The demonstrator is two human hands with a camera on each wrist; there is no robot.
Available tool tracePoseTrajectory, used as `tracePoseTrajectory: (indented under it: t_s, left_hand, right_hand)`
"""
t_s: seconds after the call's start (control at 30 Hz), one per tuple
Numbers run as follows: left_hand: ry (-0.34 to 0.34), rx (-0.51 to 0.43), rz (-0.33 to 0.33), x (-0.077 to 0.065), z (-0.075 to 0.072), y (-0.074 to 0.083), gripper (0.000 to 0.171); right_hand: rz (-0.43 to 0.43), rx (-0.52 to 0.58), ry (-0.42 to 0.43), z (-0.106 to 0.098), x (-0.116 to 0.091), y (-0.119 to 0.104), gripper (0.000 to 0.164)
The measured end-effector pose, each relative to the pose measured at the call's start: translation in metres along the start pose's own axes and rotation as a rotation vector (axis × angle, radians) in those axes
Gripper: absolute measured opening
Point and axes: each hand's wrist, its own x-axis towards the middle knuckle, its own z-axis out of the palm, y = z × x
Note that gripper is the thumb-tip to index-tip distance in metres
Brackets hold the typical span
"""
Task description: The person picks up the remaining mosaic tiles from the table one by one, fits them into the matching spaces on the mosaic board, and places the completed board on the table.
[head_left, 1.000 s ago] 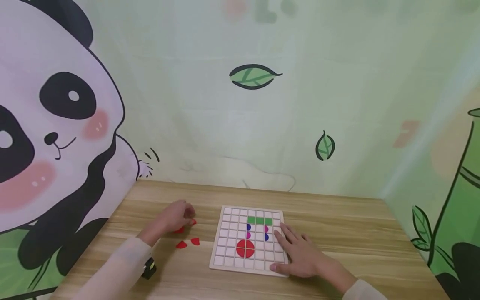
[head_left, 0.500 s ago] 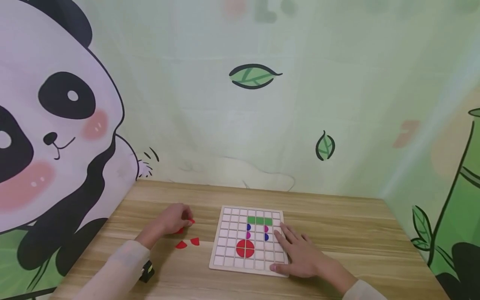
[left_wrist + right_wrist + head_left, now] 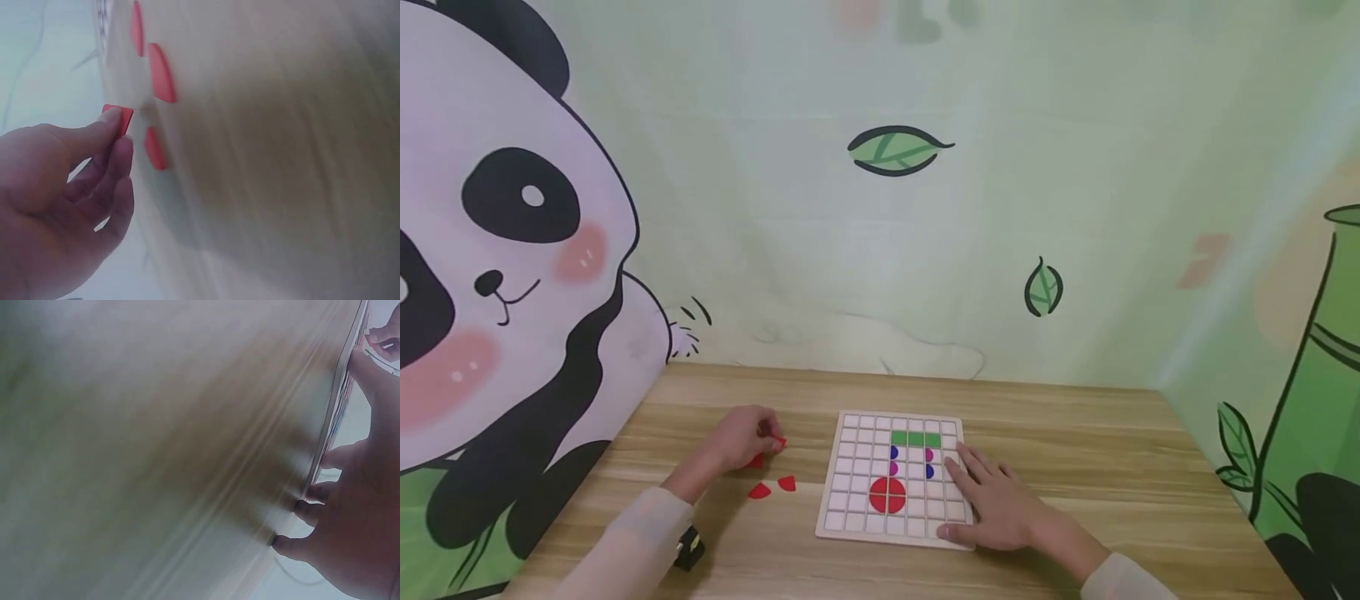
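Low over the wooden table (image 3: 1060, 425), my left hand (image 3: 747, 437) pinches a red quarter-circle tile (image 3: 127, 117) between thumb and fingertips. Three similar loose red tiles lie close by: one (image 3: 755, 461) partly under the hand, two others (image 3: 760, 492) nearer me. A square white grid board (image 3: 856, 522) lies to the right of that hand. On it sit a green strip (image 3: 916, 439), small blue and pink half-round tiles (image 3: 929, 455), and a red circle (image 3: 887, 495) made of quarter tiles. My right hand (image 3: 1003, 504) rests on the board's right edge, fingers spread.
Behind the table rises a pale green backdrop (image 3: 775, 233) printed with a panda and leaves. A small black device (image 3: 689, 550) shows below my left sleeve. The table's back edge meets the backdrop.
My left fingers have closed on a red tile and raised it slightly. The right hand stays on the board. The head view has shifted a little.
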Motion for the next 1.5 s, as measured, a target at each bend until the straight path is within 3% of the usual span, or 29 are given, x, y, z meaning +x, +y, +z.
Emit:
tracePoseTrajectory:
  t_s: [0.13, 0.27, 0.37, 0.77, 1.07, 1.5]
  left_hand:
    - [0.006, 0.012, 0.052, -0.001, -0.001, 0.016, 0.014]
    - [-0.011, -0.048, 0.113, -0.003, 0.001, 0.046, 0.013]
    - [-0.021, -0.105, 0.136, -0.004, 0.007, 0.066, 0.010]
    - [-0.137, -0.235, 0.272, 0.004, 0.034, 0.117, 0.005]
    - [-0.187, -0.233, 0.358, 0.015, 0.064, 0.142, 0.011]
    - [-0.201, -0.105, 0.313, 0.027, 0.096, 0.161, 0.008]
  right_hand:
    - [0.006, -0.008, 0.000, -0.001, 0.001, 0.001, 0.107]
    - [0.012, 0.005, -0.013, -0.003, 0.000, 0.000, 0.107]
    - [0.008, 0.006, -0.012, -0.003, 0.000, -0.001, 0.106]
    - [0.000, -0.002, -0.002, 0.000, 0.002, 0.001, 0.106]
    - [0.005, -0.001, -0.009, 0.000, 0.002, 0.000, 0.105]
    - [-0.017, -0.014, 0.015, 0.000, 0.001, -0.001, 0.105]
